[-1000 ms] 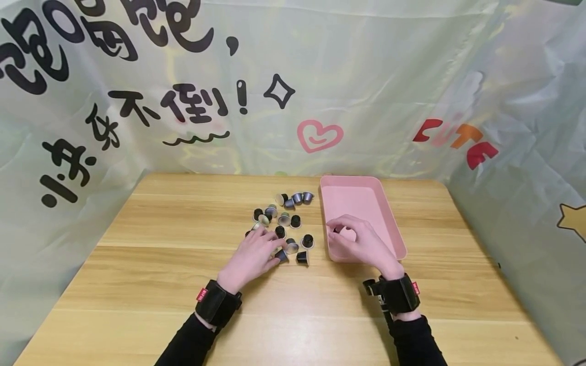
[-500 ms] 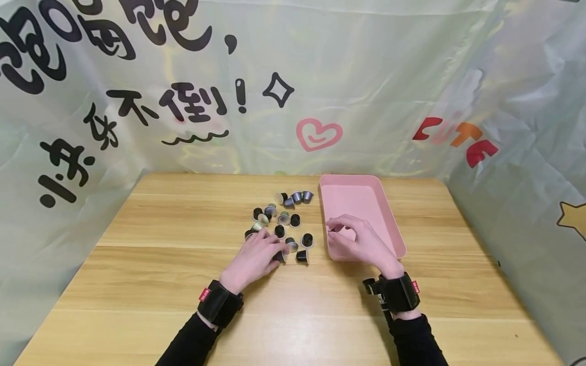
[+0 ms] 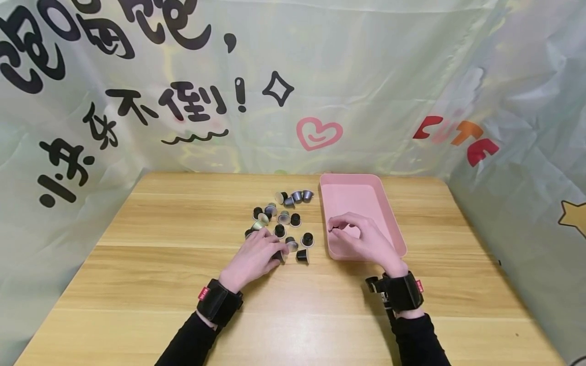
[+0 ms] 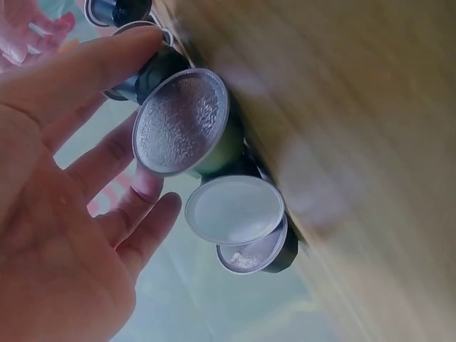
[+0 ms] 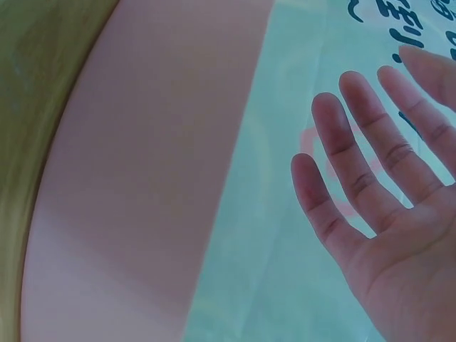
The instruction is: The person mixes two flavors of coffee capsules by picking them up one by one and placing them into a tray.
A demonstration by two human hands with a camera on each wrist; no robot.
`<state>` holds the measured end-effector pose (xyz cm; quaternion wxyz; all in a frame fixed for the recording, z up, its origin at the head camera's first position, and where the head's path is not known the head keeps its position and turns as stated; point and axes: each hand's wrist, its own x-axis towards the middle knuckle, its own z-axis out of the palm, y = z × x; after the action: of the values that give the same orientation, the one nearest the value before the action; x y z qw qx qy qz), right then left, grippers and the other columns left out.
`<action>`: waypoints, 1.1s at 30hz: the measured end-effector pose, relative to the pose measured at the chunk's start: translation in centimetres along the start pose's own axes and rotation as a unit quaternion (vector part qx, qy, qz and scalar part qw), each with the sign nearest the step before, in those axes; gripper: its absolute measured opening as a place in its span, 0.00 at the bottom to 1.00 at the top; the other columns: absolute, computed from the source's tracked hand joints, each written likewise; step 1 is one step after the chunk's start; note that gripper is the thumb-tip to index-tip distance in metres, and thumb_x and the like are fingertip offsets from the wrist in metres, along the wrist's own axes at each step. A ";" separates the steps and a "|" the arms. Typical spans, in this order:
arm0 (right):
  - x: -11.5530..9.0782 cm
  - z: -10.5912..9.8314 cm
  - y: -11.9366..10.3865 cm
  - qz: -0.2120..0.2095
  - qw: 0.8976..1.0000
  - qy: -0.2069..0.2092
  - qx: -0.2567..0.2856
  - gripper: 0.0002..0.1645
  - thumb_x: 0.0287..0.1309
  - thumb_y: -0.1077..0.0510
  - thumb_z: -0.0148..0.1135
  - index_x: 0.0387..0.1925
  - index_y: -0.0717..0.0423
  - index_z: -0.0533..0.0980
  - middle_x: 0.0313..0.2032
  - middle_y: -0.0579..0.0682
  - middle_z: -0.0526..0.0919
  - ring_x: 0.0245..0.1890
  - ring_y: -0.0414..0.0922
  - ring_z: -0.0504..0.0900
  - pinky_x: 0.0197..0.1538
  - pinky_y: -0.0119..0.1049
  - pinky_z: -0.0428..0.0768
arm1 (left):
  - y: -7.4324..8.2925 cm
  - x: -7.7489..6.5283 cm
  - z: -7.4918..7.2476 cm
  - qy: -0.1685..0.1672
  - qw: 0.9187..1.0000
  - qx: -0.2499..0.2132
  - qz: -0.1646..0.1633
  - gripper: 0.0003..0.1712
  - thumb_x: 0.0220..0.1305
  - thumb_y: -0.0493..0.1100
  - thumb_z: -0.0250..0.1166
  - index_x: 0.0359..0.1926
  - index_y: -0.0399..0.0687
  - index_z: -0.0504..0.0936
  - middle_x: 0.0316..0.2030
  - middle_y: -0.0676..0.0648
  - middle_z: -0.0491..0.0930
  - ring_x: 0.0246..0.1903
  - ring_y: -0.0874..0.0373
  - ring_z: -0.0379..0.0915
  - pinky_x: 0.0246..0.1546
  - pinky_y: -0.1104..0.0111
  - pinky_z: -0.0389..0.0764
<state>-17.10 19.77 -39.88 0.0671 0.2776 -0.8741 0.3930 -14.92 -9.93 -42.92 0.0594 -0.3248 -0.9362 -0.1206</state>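
Note:
Several coffee capsules lie loose on the wooden table in the head view, among them a black capsule [image 3: 307, 239] and a grey-blue one [image 3: 308, 195]. My left hand [image 3: 253, 255] is at the near left of this group. Its thumb and index finger pinch a dark coffee capsule [image 4: 158, 71]; the index fingertip is hidden behind it. Close by stand a green capsule [image 4: 185, 125] with a silver lid and a pale-lidded one [image 4: 235, 210]. My right hand [image 5: 388, 192] hovers over the near left part of the pink tray [image 3: 386, 203]. Its fingers are loosely extended, and no capsule shows in the right wrist view.
The pink tray stands to the right of the capsules, its left rim close to them. A printed cloth backdrop [image 3: 380, 101] rises behind the wooden table [image 3: 183, 218] and along its sides. Another black capsule [image 3: 302, 256] lies on its side between the hands.
My left thumb and fingers have closed around a dark capsule at the near edge of the group. The right hand stays over the tray, shifting only slightly.

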 end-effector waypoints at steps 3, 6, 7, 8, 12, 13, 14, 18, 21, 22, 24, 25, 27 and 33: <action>-0.1 -0.3 0.1 0.004 1.000 0.005 0.006 0.11 0.65 0.61 0.65 0.48 0.51 0.84 0.46 0.51 0.89 0.45 0.37 0.82 0.54 0.46 0.81 | -0.1 0.0 -0.2 -0.001 1.000 -0.014 -0.005 0.13 0.56 0.46 0.75 0.44 0.58 0.87 0.43 0.55 0.87 0.47 0.55 0.72 0.54 0.58 0.76; -0.1 -0.6 0.3 0.009 1.000 0.014 0.002 0.10 0.65 0.61 0.64 0.47 0.51 0.84 0.45 0.52 0.89 0.44 0.37 0.81 0.51 0.45 0.81 | -0.2 0.0 -0.4 -0.004 0.999 -0.033 -0.009 0.12 0.59 0.48 0.73 0.45 0.58 0.87 0.43 0.55 0.86 0.48 0.55 0.71 0.54 0.57 0.76; -0.1 -0.6 0.3 0.010 1.000 0.018 0.000 0.10 0.65 0.61 0.65 0.47 0.52 0.84 0.45 0.51 0.89 0.44 0.37 0.81 0.51 0.45 0.82 | -0.2 0.0 -0.4 -0.004 0.999 -0.037 -0.010 0.12 0.59 0.48 0.73 0.45 0.58 0.86 0.43 0.55 0.86 0.48 0.55 0.71 0.53 0.57 0.76; -0.1 -0.7 0.4 0.011 1.000 0.022 -0.002 0.10 0.65 0.62 0.65 0.47 0.52 0.84 0.44 0.51 0.89 0.44 0.37 0.82 0.50 0.44 0.82 | -0.3 0.0 -0.4 -0.005 0.999 -0.041 -0.012 0.12 0.60 0.49 0.72 0.46 0.59 0.86 0.43 0.55 0.86 0.48 0.55 0.71 0.53 0.58 0.76; -0.2 -0.8 0.5 0.005 0.999 0.040 -0.007 0.10 0.63 0.63 0.66 0.46 0.55 0.84 0.41 0.51 0.89 0.42 0.38 0.83 0.47 0.43 0.83 | -0.4 0.0 -0.5 -0.002 0.998 -0.065 -0.016 0.12 0.62 0.49 0.71 0.47 0.58 0.86 0.42 0.55 0.86 0.47 0.56 0.70 0.51 0.60 0.75; -0.2 -0.8 0.6 0.003 0.999 0.046 -0.009 0.10 0.63 0.64 0.66 0.46 0.56 0.84 0.40 0.51 0.89 0.42 0.38 0.83 0.47 0.43 0.83 | -0.4 0.0 -0.5 0.001 0.997 -0.069 -0.016 0.12 0.62 0.49 0.71 0.47 0.58 0.85 0.42 0.55 0.86 0.47 0.57 0.70 0.50 0.60 0.75; -0.2 -0.9 0.6 0.002 0.999 0.052 -0.011 0.10 0.63 0.64 0.66 0.46 0.56 0.84 0.39 0.51 0.89 0.41 0.38 0.83 0.47 0.42 0.83 | -0.4 0.0 -0.5 0.002 0.997 -0.075 -0.016 0.12 0.63 0.48 0.70 0.47 0.58 0.85 0.41 0.55 0.86 0.46 0.57 0.70 0.50 0.60 0.75; -0.4 -1.2 0.4 0.014 0.997 0.074 -0.023 0.10 0.65 0.62 0.64 0.47 0.57 0.84 0.40 0.51 0.89 0.41 0.35 0.81 0.47 0.35 0.80 | -0.5 0.1 -0.6 0.009 0.995 -0.096 -0.020 0.11 0.65 0.48 0.68 0.48 0.56 0.84 0.41 0.55 0.87 0.47 0.57 0.71 0.51 0.60 0.76; -0.6 -1.5 0.3 0.033 0.995 0.094 -0.029 0.12 0.67 0.59 0.63 0.50 0.55 0.84 0.43 0.50 0.88 0.42 0.31 0.78 0.46 0.27 0.77 | -0.5 0.1 -0.6 0.011 0.993 -0.117 -0.028 0.11 0.67 0.48 0.67 0.49 0.56 0.83 0.41 0.55 0.86 0.48 0.57 0.71 0.50 0.60 0.76; -0.6 -1.6 0.3 0.038 0.994 0.104 -0.026 0.12 0.67 0.58 0.63 0.50 0.54 0.84 0.44 0.50 0.88 0.42 0.30 0.78 0.46 0.26 0.76 | -0.5 0.2 -0.7 0.010 0.992 -0.125 -0.032 0.10 0.68 0.48 0.66 0.49 0.56 0.83 0.41 0.55 0.86 0.49 0.56 0.72 0.50 0.60 0.76; -0.7 -1.7 0.4 0.042 0.991 0.124 -0.013 0.13 0.67 0.58 0.63 0.50 0.55 0.84 0.44 0.51 0.88 0.41 0.28 0.77 0.46 0.25 0.76 | -0.5 0.2 -0.7 0.012 0.990 -0.139 -0.038 0.09 0.69 0.48 0.64 0.49 0.56 0.83 0.40 0.55 0.85 0.49 0.56 0.73 0.50 0.59 0.76; -0.7 -1.8 0.5 0.041 0.990 0.134 -0.004 0.13 0.67 0.59 0.63 0.50 0.56 0.83 0.44 0.53 0.88 0.41 0.28 0.77 0.46 0.24 0.76 | -0.5 0.3 -0.8 0.014 0.989 -0.145 -0.039 0.09 0.70 0.48 0.63 0.49 0.56 0.82 0.40 0.56 0.85 0.49 0.56 0.73 0.50 0.60 0.76; -0.7 -1.8 0.6 0.041 0.987 0.154 0.020 0.12 0.66 0.62 0.63 0.50 0.58 0.83 0.43 0.56 0.88 0.39 0.28 0.77 0.47 0.23 0.75 | -0.6 0.3 -0.8 0.014 0.986 -0.160 -0.044 0.09 0.72 0.49 0.61 0.48 0.56 0.81 0.37 0.57 0.83 0.46 0.57 0.74 0.47 0.63 0.75; -0.6 -1.9 0.7 0.068 0.975 0.202 0.064 0.12 0.67 0.66 0.61 0.49 0.63 0.82 0.41 0.63 0.87 0.36 0.25 0.78 0.41 0.17 0.75 | -0.6 0.8 -0.9 0.019 0.969 -0.239 -0.059 0.09 0.76 0.51 0.55 0.47 0.55 0.78 0.28 0.57 0.73 0.25 0.65 0.66 0.26 0.74 0.67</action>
<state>-17.16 21.77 -39.22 0.1979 0.1363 -0.8323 0.4995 -15.88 -10.15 -42.01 -0.0092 -0.2709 -0.8963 -0.3509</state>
